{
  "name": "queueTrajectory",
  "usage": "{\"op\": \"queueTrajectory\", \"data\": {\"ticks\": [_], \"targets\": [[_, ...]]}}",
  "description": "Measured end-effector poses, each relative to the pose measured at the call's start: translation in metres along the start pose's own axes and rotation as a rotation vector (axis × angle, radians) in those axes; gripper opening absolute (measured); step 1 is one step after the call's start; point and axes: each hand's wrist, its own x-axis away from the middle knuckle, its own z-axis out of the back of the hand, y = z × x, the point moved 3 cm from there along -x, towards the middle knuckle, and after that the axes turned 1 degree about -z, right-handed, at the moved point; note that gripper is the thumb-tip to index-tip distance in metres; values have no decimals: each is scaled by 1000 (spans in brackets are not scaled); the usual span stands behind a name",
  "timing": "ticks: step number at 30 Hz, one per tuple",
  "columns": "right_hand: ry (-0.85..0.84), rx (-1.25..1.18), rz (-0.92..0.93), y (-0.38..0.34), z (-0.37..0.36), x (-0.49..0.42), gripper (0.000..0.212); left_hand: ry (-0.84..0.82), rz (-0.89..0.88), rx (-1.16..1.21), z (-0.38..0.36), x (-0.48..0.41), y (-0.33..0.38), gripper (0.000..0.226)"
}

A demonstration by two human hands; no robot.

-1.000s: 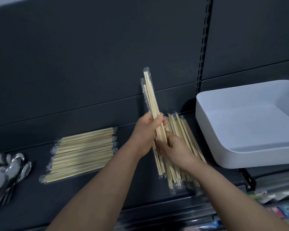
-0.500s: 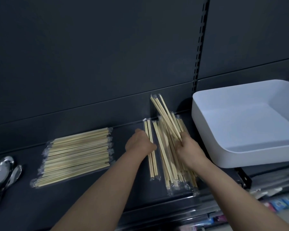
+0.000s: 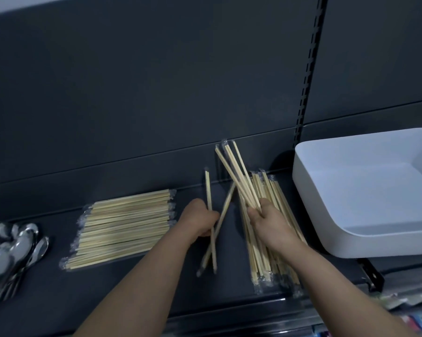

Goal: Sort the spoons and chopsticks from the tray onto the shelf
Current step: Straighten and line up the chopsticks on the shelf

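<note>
1. Since half a second ago, the left hand (image 3: 200, 222) has lifted the wrapped pair (image 3: 208, 190) it grips, crossing another at frame centre.
2. Right hand (image 3: 270, 222), apart from it, clamps a tilted bunch (image 3: 239, 178) above the loose pile (image 3: 258, 263).
3. Neat stack (image 3: 124, 224) and spoons (image 3: 22, 244) lie lower left on the shelf (image 3: 47, 288).
4. Tray (image 3: 351, 244), at right, looks empty; only squaring up the chopsticks seems left.

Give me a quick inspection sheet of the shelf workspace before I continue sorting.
Surface: dark shelf, carrying the items below.
Job's things: spoons heaped far left; neat chopstick stack left of centre; loose chopstick pile under the right arm; white tray at right.
Clutter: nothing seen.
Grippers: left hand grips two crossed chopstick packs; right hand grips a tilted bunch above the loose pile.
Cables: nothing seen.
Surroundings: back panel with slotted upright; coloured packets lower right.
</note>
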Motion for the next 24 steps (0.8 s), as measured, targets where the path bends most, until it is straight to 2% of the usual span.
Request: {"op": "queueTrajectory", "data": {"ticks": [2, 5, 7, 9, 13, 15, 17, 20, 22, 24], "targets": [[7, -50, 9, -1, -5, -2, 40, 39, -63, -13, 7, 2, 1, 14], [56, -52, 26, 1, -10, -5, 27, 85, -128, -262, 8, 9, 7, 17], [77, -54, 42, 1, -12, -4, 22, 62, -117, -358, -2, 12, 8, 28], [70, -48, 49, 0, -11, 0, 26, 73, -101, -404, -10, 14, 10, 33], [80, -10, 7, 8, -4, 5, 43, 66, -49, -410, -10, 17, 13, 20], [81, -51, -2, 13, -1, 4, 29, 34, -29, -297, -7, 14, 7, 17], [67, -116, -6, 17, -1, 4, 14, -4, -24, 18, -5, 12, 5, 14], [-11, -173, 8, 13, -7, 4, 7, -12, -154, 389, -1, 21, 21, 21], [-60, -209, 53, 3, -13, 7, 22, -48, -244, 558, 1, 34, 37, 9], [-106, -249, 117, -8, -18, 13, 32, -38, -297, 647, 4, 42, 45, 11]]}}
